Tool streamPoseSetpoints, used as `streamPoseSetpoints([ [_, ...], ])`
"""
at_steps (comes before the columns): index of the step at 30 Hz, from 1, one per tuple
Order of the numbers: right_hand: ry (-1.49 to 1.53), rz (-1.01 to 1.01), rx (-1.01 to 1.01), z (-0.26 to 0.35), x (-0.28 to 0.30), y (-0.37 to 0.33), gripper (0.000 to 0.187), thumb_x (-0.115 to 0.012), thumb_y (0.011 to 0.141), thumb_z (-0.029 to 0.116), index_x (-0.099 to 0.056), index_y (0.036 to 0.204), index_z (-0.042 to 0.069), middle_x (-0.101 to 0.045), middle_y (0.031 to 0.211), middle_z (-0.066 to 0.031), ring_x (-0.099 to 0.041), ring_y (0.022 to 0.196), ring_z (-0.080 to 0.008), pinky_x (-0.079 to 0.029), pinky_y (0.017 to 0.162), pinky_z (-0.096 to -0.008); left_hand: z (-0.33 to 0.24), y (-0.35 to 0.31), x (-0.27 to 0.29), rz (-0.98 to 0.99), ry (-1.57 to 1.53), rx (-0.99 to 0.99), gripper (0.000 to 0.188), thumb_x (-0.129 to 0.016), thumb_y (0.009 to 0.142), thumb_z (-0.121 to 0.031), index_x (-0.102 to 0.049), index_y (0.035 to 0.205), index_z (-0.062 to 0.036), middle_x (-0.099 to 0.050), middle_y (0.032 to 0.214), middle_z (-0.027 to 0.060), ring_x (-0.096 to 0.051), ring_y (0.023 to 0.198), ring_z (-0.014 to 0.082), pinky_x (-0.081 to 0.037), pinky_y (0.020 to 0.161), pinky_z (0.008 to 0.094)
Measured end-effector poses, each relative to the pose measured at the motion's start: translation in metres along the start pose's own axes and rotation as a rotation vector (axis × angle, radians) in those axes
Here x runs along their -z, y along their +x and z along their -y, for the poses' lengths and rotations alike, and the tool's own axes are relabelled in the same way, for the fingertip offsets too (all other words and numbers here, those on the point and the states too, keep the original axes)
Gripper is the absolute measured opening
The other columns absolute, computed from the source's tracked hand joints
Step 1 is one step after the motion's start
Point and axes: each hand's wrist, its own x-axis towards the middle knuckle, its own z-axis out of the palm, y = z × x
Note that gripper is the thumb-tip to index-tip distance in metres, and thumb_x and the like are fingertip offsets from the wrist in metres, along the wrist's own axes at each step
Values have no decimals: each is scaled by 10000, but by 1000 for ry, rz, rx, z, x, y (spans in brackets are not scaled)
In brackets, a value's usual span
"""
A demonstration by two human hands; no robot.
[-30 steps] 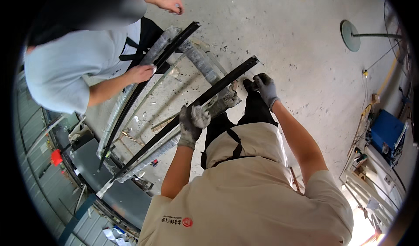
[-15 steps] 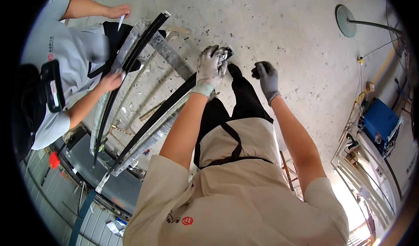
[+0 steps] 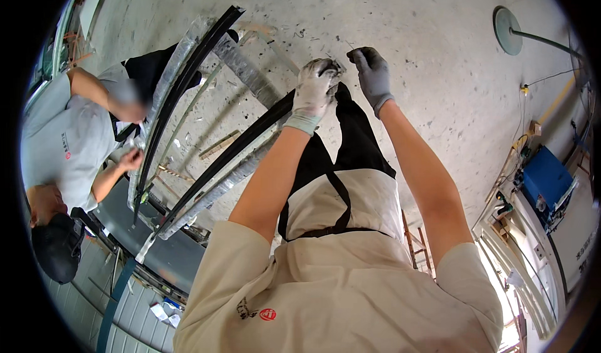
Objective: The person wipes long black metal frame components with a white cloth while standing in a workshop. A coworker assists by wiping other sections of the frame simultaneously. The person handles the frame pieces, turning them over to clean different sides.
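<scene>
My left hand (image 3: pixel 315 89), in a pale grey glove, is closed around the upper end of a long curved black strip (image 3: pixel 233 148) that slopes down to the lower left. A plastic-wrapped pale rail (image 3: pixel 219 187) lies alongside the strip. My right hand (image 3: pixel 370 72), in a darker grey glove, is right beside the left, its fingertips pinching the strip's very tip. A co-worker in a grey shirt (image 3: pixel 69 143) stands at the left, one hand (image 3: pixel 129 160) at a second black strip (image 3: pixel 181 81) with its own wrapped rail.
Speckled concrete floor lies below. A round stand base (image 3: pixel 507 21) is at the top right. A blue machine (image 3: pixel 546 181) and pale shelving stand at the right. A small wooden ladder (image 3: pixel 416 240) is by my right side. A grey bench (image 3: pixel 134 240) is at the lower left.
My left hand slid up the black strip from its middle to its end. My right hand let go of the end, opened, then closed in on the tip again. The co-worker shifted left.
</scene>
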Motion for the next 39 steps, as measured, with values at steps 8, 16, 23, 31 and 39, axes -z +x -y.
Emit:
streamPoseSetpoints([
  [8,-48,76,-31,2,-14,0,266,-599,1033,225,-700,1065,-19,-762,1001,-134,-697,946,-216,-532,884,-346,3,-35,35,82,118,79,390,-720,824,-225,-671,1207,-166,-561,1313,83,-457,1288,388,-346,1137,538],
  [16,36,58,-16,4,-7,-8,228,-591,1042,187,-679,1069,-22,-749,977,-93,-641,857,-151,-514,793,-306,38,-90,61,142,212,163,400,-694,817,-246,-673,1202,-140,-573,1278,104,-493,1231,356,-369,1085,508],
  [23,-45,20,7,11,4,-32,202,-591,1037,171,-687,1081,-1,-741,991,-73,-647,889,-128,-508,771,-276,9,-50,48,16,79,152,362,-689,846,-246,-672,1181,-112,-582,1272,110,-522,1217,329,-413,1050,483],
  [31,-27,-45,-11,10,22,-78,211,-586,1050,175,-666,1068,-19,-733,997,-87,-671,943,-150,-524,896,-296,25,-61,65,36,-102,109,395,-731,832,-213,-679,1215,-132,-637,1201,107,-607,1116,331,-485,990,457],
  [39,-75,50,-123,-12,13,-137,201,-579,1040,148,-663,1071,-32,-745,999,-104,-700,951,-174,-543,877,-309,-3,-26,61,165,44,358,328,-695,892,-187,-634,1205,-109,-611,1189,137,-602,1119,302,-491,982,457],
])
